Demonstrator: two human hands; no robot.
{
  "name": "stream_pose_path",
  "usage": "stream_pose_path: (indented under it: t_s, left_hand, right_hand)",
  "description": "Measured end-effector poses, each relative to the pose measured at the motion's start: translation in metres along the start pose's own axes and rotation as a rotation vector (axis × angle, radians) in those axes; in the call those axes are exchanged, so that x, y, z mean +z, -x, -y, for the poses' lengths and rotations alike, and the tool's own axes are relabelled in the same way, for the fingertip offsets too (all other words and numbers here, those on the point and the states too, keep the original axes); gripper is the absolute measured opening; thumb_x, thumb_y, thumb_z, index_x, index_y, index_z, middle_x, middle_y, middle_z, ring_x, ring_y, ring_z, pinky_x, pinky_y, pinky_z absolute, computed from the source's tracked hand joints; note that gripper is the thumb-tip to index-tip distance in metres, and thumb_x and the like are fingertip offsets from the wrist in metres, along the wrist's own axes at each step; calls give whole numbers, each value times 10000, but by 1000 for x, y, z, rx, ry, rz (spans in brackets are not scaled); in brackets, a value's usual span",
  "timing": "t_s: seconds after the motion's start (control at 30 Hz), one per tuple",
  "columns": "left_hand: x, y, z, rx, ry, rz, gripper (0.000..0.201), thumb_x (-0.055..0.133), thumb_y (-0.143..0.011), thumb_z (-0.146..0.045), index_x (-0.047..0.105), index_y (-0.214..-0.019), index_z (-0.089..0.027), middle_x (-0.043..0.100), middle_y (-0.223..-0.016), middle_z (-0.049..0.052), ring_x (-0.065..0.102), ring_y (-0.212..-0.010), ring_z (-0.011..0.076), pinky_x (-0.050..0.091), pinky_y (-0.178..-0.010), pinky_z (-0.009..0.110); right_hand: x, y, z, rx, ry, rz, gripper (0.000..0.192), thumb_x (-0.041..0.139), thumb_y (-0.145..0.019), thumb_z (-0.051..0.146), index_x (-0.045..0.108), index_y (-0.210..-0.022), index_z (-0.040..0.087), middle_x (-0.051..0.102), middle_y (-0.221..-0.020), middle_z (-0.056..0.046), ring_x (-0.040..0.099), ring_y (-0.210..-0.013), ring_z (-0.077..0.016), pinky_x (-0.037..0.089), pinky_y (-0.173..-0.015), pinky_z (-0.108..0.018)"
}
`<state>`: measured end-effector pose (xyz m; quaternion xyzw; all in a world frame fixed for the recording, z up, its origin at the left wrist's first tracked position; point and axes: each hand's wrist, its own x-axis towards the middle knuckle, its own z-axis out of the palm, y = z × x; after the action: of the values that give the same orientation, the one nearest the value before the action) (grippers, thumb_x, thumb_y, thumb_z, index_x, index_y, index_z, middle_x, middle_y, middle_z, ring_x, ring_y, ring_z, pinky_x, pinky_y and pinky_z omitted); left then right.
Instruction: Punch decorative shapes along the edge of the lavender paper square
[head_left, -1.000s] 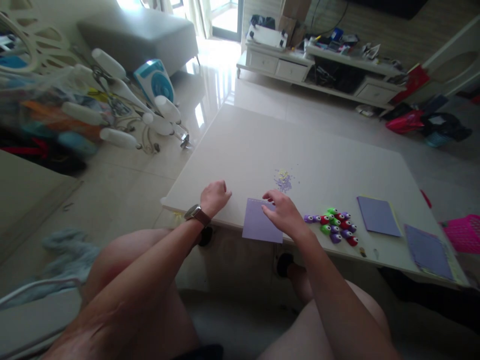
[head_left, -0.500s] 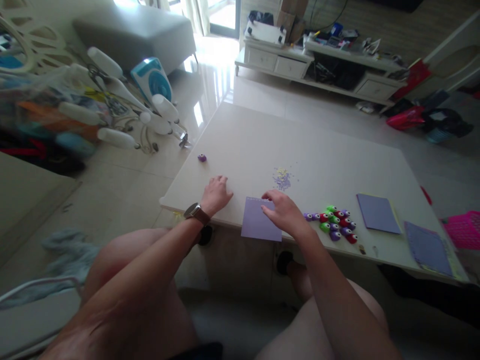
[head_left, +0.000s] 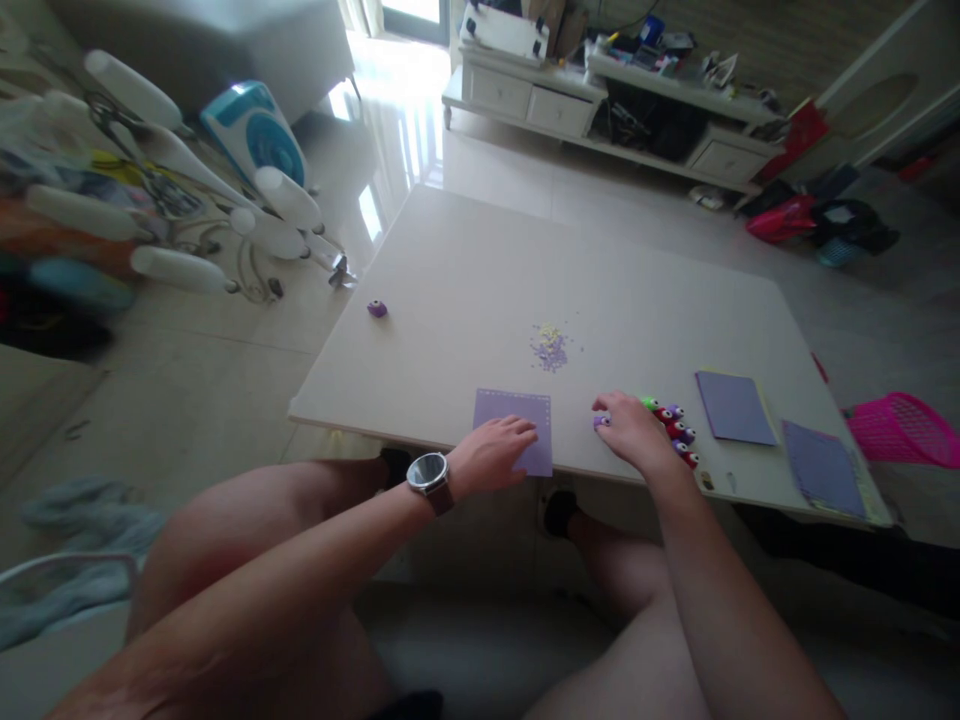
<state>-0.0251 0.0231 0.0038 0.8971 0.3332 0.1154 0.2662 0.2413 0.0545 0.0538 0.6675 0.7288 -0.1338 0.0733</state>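
Note:
My left hand, with a watch on its wrist, lies over a purple paper sheet, its fingers stretched out. Small holes run along the sheet's far and right edges, and its near edge overhangs the table. My right hand reaches over the left end of a group of small red, green and purple pieces with eye-like spots. Its fingers are apart around a small purple piece, which still rests on the table. The palm hides part of the group.
Purple and yellow paper bits lie heaped beyond the sheet. A lone purple piece sits near the table's left edge. Two paper stacks, one flat and one with punched edges, lie at right. A pink basket stands beyond.
My left hand has moved right onto the purple sheet. My right hand has left the sheet and moved right to the small coloured pieces. The view has shifted slightly.

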Motion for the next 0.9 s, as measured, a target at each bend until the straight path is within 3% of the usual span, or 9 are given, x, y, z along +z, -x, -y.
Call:
stream_pose_path:
  t_s: [0.13,0.27,0.47,0.7,0.9]
  left_hand:
    - [10,4,-3,31,-56,24,634,801,-787,-277,556,-1365,-188,547,-1540,156,496,-1428,323,397,-1178,462]
    - [14,8,-1,-23,-132,29,666,811,-753,-226,532,-1357,-219,568,-1492,145,484,-1415,341,369,-1166,496]
    - [8,8,-3,-109,-201,18,499,639,-810,-62,568,-1283,-202,603,-1375,151,510,-1302,338,383,-1122,536]
    - [3,4,-8,-122,-166,31,234,535,-879,-98,632,-1077,-179,628,-1200,148,540,-1151,328,416,-1083,563]
    - [2,-2,-7,-168,-107,10,175,510,-890,-99,617,-997,-188,641,-1129,139,554,-1071,309,476,-976,514]
  right_hand:
    - [3,4,-26,40,-76,52,200,665,-823,84,751,-955,206,753,-1059,-136,673,-969,-277,481,-886,-342]
    - [5,0,-20,49,-99,83,260,650,-811,39,753,-979,208,761,-1054,-107,679,-959,-246,479,-879,-314]
    - [5,-5,-10,5,-68,123,312,605,-826,12,739,-1044,192,753,-1118,-99,672,-1000,-213,470,-902,-275]
    - [14,-9,-2,-16,2,170,295,583,-816,-3,739,-989,178,755,-1081,-109,672,-974,-221,452,-855,-279]
    - [19,-15,18,-68,-19,151,228,634,-827,52,736,-979,187,759,-1032,-94,674,-949,-213,452,-821,-274]
